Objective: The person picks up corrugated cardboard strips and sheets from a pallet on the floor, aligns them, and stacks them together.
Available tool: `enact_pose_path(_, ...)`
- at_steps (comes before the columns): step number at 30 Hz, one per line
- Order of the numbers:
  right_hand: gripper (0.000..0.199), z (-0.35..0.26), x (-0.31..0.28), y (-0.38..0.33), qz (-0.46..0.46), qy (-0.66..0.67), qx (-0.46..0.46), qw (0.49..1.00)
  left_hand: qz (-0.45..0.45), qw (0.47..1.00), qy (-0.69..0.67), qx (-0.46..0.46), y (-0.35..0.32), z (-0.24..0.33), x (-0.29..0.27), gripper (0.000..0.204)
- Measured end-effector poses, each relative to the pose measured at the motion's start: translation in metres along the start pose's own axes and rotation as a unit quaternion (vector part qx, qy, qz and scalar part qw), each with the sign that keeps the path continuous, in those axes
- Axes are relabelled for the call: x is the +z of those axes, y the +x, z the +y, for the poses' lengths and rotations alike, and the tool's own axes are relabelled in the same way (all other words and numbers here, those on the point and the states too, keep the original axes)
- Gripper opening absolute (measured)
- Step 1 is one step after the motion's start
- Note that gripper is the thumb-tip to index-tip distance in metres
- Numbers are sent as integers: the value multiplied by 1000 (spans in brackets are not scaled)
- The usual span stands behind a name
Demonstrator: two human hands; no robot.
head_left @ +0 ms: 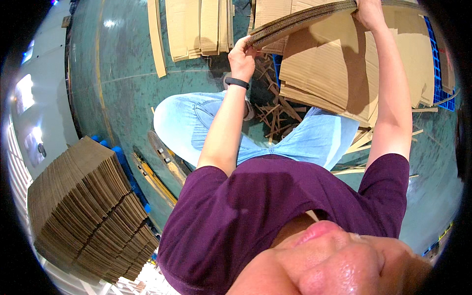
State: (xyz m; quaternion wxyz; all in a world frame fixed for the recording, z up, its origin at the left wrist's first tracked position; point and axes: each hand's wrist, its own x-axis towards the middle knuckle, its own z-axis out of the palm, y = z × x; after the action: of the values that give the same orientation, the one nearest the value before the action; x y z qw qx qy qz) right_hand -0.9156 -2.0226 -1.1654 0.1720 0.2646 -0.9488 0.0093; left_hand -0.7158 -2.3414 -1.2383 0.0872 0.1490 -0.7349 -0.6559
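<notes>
A thin stack of corrugated cardboard sheets [300, 20] is held up in both my hands, its layered edge turned toward me. My left hand [242, 60] grips the stack's left end, fingers wrapped round it, with a dark band on the wrist. Farther right, my right hand [369, 14] is closed on the same stack near the top of the view; its fingers are partly cut off. Below the held sheets lies a pile of flat brown cardboard sheets [319, 73], with shadows across it.
Cut cardboard strips [211, 24] lie on the green floor ahead. Cardboard scraps [270, 115] litter the floor between my legs. A blue plastic pallet [446, 101] shows at the right. A tall cardboard stack [83, 211] stands at left, beside yellow-and-black forks [152, 179].
</notes>
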Motion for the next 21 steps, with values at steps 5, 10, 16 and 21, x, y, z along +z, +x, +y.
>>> enact_pose_path(5, 9, -3, -5, 1, -6, 10, 8, 1000, -5, 988, -67, -138, -3, 0, 6, 5)
enact_pose_path(10, 8, -1, -2, 1, -20, 28, 16, 999, -4, 979, -101, -176, -2, -9, 13, 13)
enact_pose_path(16, 9, 8, -1, 3, -16, 5, 25, 1000, 0, 902, -160, -401, -34, -96, -13, 9)
enact_pose_path(21, 9, 3, 2, -5, -21, -3, 19, 1000, 95, 976, 54, -188, -6, -53, -20, 18)
